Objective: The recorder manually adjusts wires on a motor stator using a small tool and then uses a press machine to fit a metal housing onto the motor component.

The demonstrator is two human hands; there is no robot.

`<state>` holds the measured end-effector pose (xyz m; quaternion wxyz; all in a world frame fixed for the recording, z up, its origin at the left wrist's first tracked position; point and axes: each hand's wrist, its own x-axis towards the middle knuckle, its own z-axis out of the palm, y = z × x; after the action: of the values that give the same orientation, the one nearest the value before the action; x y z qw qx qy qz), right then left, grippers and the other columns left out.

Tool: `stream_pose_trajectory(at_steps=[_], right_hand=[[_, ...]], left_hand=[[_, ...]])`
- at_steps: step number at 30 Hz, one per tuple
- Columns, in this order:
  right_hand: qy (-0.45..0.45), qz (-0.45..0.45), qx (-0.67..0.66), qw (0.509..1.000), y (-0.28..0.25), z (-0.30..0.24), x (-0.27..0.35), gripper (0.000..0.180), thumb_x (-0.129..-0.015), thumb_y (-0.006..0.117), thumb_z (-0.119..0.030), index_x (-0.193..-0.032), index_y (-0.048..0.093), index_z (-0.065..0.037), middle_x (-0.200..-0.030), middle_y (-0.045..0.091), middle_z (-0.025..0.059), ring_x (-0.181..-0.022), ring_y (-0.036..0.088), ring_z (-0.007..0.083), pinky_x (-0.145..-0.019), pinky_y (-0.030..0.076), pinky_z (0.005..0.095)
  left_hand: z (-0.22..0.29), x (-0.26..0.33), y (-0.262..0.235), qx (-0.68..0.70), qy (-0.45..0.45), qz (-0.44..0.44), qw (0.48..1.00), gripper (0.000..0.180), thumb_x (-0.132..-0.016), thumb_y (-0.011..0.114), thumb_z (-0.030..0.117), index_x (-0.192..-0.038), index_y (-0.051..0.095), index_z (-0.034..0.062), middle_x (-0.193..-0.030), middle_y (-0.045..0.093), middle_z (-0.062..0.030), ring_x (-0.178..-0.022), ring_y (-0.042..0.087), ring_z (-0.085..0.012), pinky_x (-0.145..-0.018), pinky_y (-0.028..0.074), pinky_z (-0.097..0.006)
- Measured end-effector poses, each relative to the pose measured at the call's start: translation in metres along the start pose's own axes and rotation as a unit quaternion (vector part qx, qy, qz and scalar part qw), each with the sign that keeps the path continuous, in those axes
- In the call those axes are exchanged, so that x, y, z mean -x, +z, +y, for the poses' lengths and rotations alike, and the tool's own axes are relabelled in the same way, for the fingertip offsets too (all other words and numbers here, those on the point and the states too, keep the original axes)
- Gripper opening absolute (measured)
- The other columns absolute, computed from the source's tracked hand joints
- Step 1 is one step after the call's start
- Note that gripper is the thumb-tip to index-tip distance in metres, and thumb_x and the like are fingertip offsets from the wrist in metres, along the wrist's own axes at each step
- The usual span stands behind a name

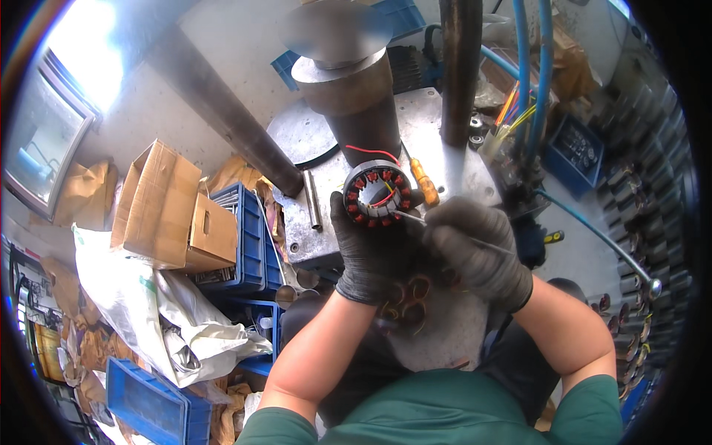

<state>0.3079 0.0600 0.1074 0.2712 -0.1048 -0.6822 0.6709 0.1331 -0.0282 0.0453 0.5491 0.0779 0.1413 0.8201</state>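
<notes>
My left hand [360, 256], in a dark grey glove, holds up a motor stator [359, 211], a dark ring with red-wound coils around its inside. A red wire rises from its top, and a yellow lead shows inside the ring. My right hand [475, 248], gloved too and slightly blurred, is closed around a thin metal tool [410, 217] whose tip meets the stator's lower right edge. The tool's grip is hidden in the fist. Just beyond my hands, an orange-handled screwdriver [423, 182] lies on the metal press bed [475, 178].
A thick steel press ram [360, 104] stands ahead, between pillars. A short metal rod [311, 200] lies left on the bed. Several coil rings [415, 289] sit below my hands. Cardboard boxes [159, 204] and blue crates [159, 404] fill the left; stacked stators [630, 334] line the right.
</notes>
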Motion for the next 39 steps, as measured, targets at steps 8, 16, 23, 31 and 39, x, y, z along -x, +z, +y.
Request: stream_pose_trajectory(at_steps=[8,16,23,31,39], right_hand=[[-0.015,0.038,-0.002,0.999,-0.008,0.006,-0.003,0.013,-0.099,0.066,-0.008,-0.110,0.071,-0.002,-0.092,0.071,0.0046,-0.083,0.066,0.0111,-0.077,0.056,0.0296],[-0.057,0.027,0.104,0.993,-0.011,0.005,-0.006,0.012,-0.096,0.065,-0.005,-0.106,0.070,-0.001,-0.086,0.070,0.0078,-0.080,0.068,0.0155,-0.075,0.055,0.0328],[-0.048,0.017,0.120,0.992,-0.013,0.001,-0.003,0.012,-0.096,0.064,-0.005,-0.106,0.069,-0.002,-0.087,0.071,0.0071,-0.079,0.067,0.0148,-0.074,0.054,0.0320],[-0.023,0.010,0.026,0.999,-0.023,0.005,0.001,0.014,-0.099,0.064,-0.009,-0.110,0.069,-0.002,-0.089,0.071,0.0043,-0.082,0.065,0.0100,-0.075,0.054,0.0287],[-0.072,-0.001,0.083,0.994,-0.025,0.005,-0.004,0.015,-0.101,0.064,-0.012,-0.112,0.070,-0.003,-0.090,0.072,0.0031,-0.082,0.064,0.0092,-0.077,0.054,0.0282]], left_hand=[[-0.002,0.003,0.000,0.102,-0.039,0.040,0.993,0.090,-0.095,0.040,0.082,-0.145,0.052,0.0077,-0.133,0.062,-0.0203,-0.119,0.059,-0.0333,-0.104,0.050,-0.049],[0.001,0.006,0.006,0.084,-0.041,0.016,0.995,0.094,-0.092,0.042,0.084,-0.145,0.052,0.0074,-0.134,0.060,-0.0206,-0.119,0.058,-0.0346,-0.102,0.050,-0.051],[0.000,0.005,0.009,0.118,-0.049,-0.032,0.991,0.097,-0.091,0.040,0.085,-0.145,0.053,0.0061,-0.133,0.061,-0.0205,-0.118,0.059,-0.0336,-0.099,0.052,-0.048],[0.003,0.003,-0.008,0.098,-0.038,-0.034,0.994,0.093,-0.094,0.040,0.082,-0.146,0.052,0.0062,-0.134,0.061,-0.0210,-0.116,0.059,-0.0319,-0.099,0.050,-0.046],[-0.002,0.002,-0.001,0.118,-0.016,-0.041,0.992,0.090,-0.087,0.067,0.071,-0.142,0.051,0.0016,-0.127,0.062,-0.0148,-0.117,0.060,-0.0276,-0.108,0.049,-0.042]])
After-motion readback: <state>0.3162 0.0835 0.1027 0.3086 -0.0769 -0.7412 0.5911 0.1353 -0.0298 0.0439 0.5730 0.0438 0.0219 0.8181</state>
